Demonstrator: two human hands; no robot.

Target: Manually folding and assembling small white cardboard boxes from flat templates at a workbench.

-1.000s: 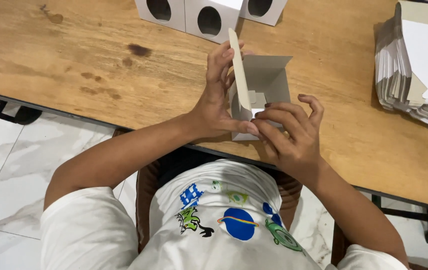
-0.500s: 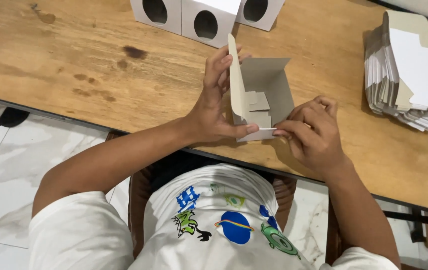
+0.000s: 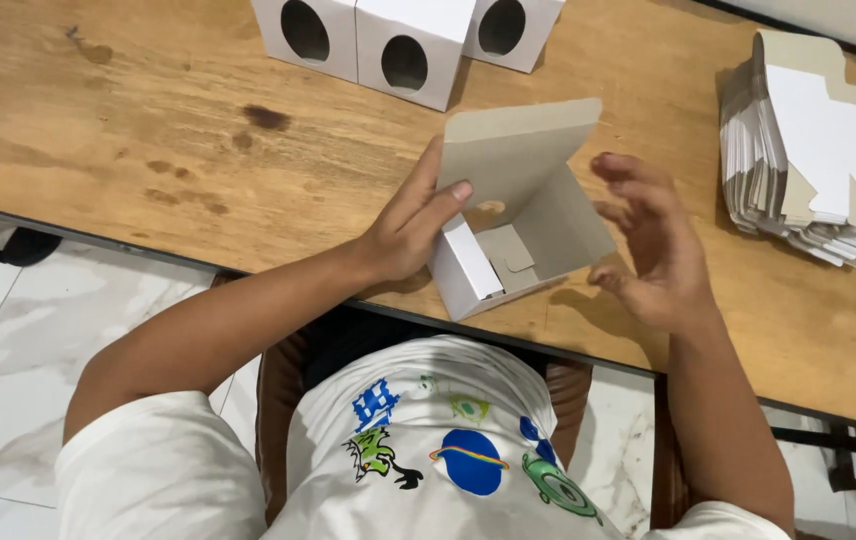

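left hand [image 3: 410,225] grips open white carton [image 3: 518,215]; right hand [image 3: 648,245] beside.

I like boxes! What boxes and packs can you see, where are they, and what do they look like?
Open box: table edge, left hand holding it; white outside, grey inside, lid up.
Finished boxes: far side, three white cubes with oval holes.
Flat boxes: right, a white and grey stack.

I see a small white cardboard box [image 3: 518,235], grey-brown inside, half folded, lid flap raised, tilted open at the surface's near edge.
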